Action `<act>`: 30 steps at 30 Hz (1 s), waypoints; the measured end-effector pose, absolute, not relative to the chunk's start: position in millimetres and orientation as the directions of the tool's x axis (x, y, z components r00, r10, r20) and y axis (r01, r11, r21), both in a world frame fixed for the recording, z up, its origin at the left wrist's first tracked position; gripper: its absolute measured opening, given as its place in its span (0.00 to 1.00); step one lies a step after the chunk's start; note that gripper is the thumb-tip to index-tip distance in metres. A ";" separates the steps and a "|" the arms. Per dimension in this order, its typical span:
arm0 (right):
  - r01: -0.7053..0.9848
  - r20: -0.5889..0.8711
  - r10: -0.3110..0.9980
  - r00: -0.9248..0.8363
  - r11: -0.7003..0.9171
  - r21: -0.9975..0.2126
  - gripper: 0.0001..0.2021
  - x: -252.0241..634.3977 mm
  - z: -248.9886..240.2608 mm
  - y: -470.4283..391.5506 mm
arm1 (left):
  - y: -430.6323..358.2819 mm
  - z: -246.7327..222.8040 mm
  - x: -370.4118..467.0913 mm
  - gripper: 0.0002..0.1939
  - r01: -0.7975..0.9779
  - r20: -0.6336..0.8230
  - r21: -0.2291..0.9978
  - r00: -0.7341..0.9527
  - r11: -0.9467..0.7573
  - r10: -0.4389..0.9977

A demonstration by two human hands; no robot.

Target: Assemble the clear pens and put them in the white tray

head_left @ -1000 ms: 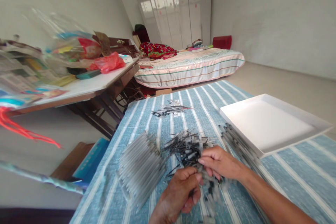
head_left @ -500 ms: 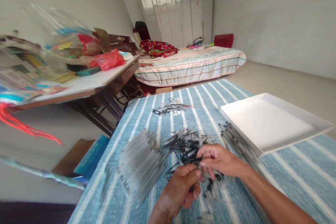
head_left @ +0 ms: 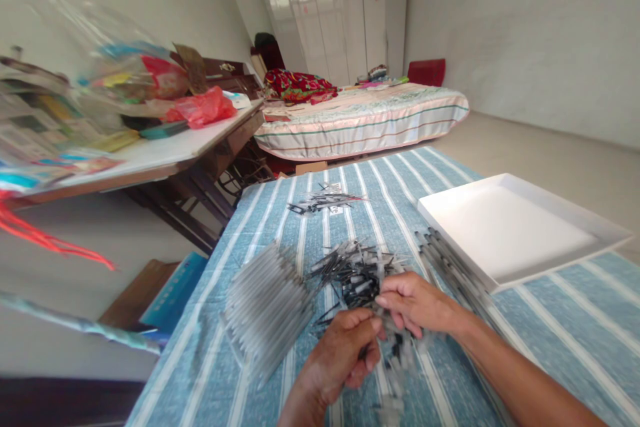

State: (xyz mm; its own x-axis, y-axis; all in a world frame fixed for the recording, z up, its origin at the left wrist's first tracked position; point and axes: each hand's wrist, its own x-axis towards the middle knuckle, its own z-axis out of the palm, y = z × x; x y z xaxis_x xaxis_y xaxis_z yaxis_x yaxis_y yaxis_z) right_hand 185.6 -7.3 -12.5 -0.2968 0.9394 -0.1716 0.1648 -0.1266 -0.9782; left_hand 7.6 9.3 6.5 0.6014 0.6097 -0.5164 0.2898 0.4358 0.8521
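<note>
Close together over the near end of a loose heap of small black and clear plastic pen parts are my two hands. My left hand has its fingers curled and its thumb pressed on the forefinger. Thumb and forefinger of my right hand pinch just above it. Whatever sits between the fingertips is too small and blurred to name. Left of the heap lies a flat stack of clear grey plastic tubes. A row of dark-tipped grey rods lies beyond my right hand, partly behind the forearm.
A shallow white tray stands on the striped tablecloth at the right. Farther back lies a smaller pile of thin black pieces. A cluttered side table is at the left, a bed behind.
My right hand's fingers have drawn in slightly, staying close to the left hand. My left hand has barely moved. The piles look the same, and the view has tilted a little.
</note>
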 end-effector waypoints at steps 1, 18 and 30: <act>0.129 -0.164 0.932 -0.323 -0.128 -0.983 0.15 186.0 -12.6 -7.3 | 9.3 5.5 7.7 0.13 0.288 -0.517 0.851 0.605 0.439 0.606; -0.105 -0.100 0.923 -0.371 -0.149 -0.983 0.11 198.4 -8.6 -6.6 | 11.2 3.0 6.8 0.15 0.259 -0.534 0.827 0.639 0.499 0.554; 0.124 -0.156 0.955 -0.252 -0.128 -0.984 0.11 189.3 -13.0 -7.8 | 11.2 1.7 9.0 0.14 0.289 -0.519 0.849 0.613 0.442 0.596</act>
